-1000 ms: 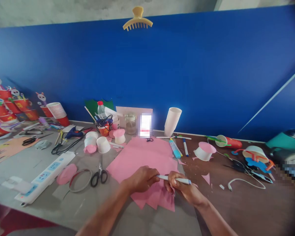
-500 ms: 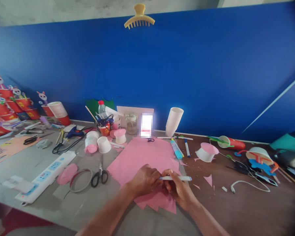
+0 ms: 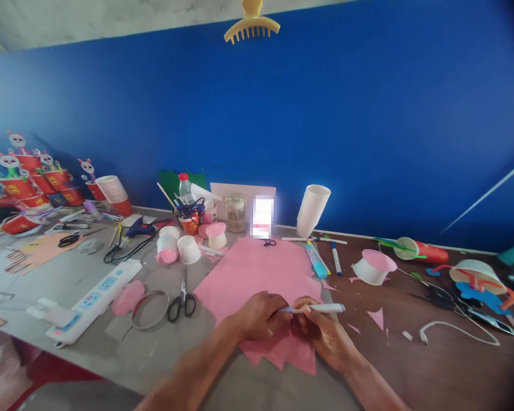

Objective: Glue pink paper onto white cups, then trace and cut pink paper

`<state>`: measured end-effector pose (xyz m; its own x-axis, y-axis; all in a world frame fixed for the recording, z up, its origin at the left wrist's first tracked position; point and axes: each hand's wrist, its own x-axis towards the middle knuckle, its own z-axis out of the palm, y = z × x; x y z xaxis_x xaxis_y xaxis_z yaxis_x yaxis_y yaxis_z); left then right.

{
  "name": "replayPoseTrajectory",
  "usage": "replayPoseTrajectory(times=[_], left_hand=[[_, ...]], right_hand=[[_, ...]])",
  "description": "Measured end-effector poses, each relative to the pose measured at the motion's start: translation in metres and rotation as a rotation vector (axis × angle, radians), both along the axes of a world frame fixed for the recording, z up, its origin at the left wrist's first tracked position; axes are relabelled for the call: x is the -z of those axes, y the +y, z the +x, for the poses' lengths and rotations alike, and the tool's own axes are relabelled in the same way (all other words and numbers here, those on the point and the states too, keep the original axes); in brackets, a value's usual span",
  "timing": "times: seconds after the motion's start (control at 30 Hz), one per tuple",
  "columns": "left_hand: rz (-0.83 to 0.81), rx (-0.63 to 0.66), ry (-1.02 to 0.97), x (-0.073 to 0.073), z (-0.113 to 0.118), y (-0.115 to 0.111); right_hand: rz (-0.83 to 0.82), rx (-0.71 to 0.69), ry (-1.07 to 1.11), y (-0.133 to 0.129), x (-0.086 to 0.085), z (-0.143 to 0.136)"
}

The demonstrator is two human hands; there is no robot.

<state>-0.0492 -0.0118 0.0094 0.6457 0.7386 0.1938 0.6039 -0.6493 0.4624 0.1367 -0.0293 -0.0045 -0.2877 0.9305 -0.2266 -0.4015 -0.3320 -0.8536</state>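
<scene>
A white marker [image 3: 325,308] lies crosswise between my two hands, above a sheet of pink paper [image 3: 257,268]. My right hand [image 3: 321,328] is closed on its barrel, the thumb on top. The fingers of my left hand [image 3: 261,317] are curled around the marker's left end, which they hide. A bluish-purple part of it shows between the hands. Both hands are low over the front part of the pink paper, whose near edge is cut in jagged points. Scissors with black handles [image 3: 182,305] lie left of the paper, beside a roll of tape [image 3: 151,310].
A white power strip [image 3: 96,299] and a pink disc [image 3: 128,297] lie left. Paper cups [image 3: 189,250], a glass jar [image 3: 236,214] and a cup stack [image 3: 312,210] stand behind. Right are a glue tube [image 3: 316,261], a pink-topped cup [image 3: 370,271], paper scraps and a white cable [image 3: 458,331].
The view has shifted, so the scene sits further right. My hands stay on the marker; slightly more of it shows between and beyond them.
</scene>
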Motion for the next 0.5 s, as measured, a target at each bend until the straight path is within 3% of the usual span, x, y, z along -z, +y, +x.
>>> replayPoseTrajectory(times=[0.2, 0.5], left_hand=[[0.019, 0.04, 0.106, 0.0029, 0.0048, -0.0011], [0.022, 0.039, 0.083, 0.0022, 0.0047, -0.0018]], right_hand=[[0.216, 0.018, -0.31, -0.0017, 0.0024, -0.0017], [0.424, 0.043, -0.491, 0.0021, -0.0002, 0.0032]])
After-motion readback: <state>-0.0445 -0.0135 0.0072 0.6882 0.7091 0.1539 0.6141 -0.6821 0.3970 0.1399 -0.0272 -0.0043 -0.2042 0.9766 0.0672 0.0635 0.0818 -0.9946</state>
